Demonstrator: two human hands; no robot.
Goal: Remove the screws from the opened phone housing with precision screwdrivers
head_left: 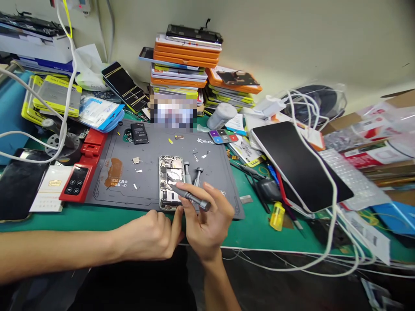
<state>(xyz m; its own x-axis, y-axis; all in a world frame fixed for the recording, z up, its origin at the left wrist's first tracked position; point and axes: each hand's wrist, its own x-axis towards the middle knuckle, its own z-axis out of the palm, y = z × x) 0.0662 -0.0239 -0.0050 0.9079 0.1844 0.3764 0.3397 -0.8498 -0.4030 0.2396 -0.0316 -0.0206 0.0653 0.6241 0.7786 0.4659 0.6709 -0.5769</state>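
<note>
The right hand (pixel 207 220) pinched a gray screwdriver (pixel 197 199) between thumb and fingers, its shaft slanting away to the left. The left hand (pixel 154 235), beside it, was curled like a fist, with one digit stretched toward the opened phone (pixel 171 172); its palm was hidden, so whether it had hold of anything could not be told. Both forearms ran out of the frame.

The phone lay just beyond the two hands on a gray mat (pixel 149 181), its near right corner covered by fingers. The screwdriver tip seemed to meet the inside, though details there were too small to be sure. A pale frame with rounded corners enclosed dark and silvery parts, a white patch showing near the middle.

Two more screwdrivers (pixel 199 172) were just ahead of the right hand, their lower ends masked. Farther ahead and to its left lay a black battery (pixel 139 133); beyond, a pixelated panel (pixel 173 114) was unreadable. Well to its right, a white cable (pixel 333 203) crossed a dark-screened tablet (pixel 298 164).
</note>
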